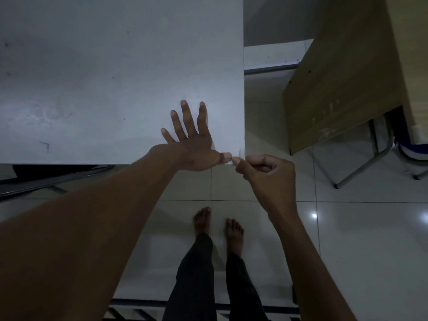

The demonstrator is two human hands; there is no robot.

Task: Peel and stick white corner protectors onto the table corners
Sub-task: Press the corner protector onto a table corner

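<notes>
A white table (115,77) fills the upper left, and its near right corner lies at the middle of the view. A small clear-white corner protector (241,152) sits on that corner. My left hand (192,137) lies flat on the tabletop with fingers spread, its thumb pressing along the near edge beside the protector. My right hand (266,169) hovers just off the corner with fingers curled, its thumb and forefinger tips at the protector. Whether they pinch it or only press it is hard to tell.
A wooden desk (342,84) on metal legs stands tilted to the right, with a narrow gap between it and the white table. Glossy floor tiles (359,239) lie below. My bare feet (218,225) stand just before the corner. A dark frame runs under the table's left.
</notes>
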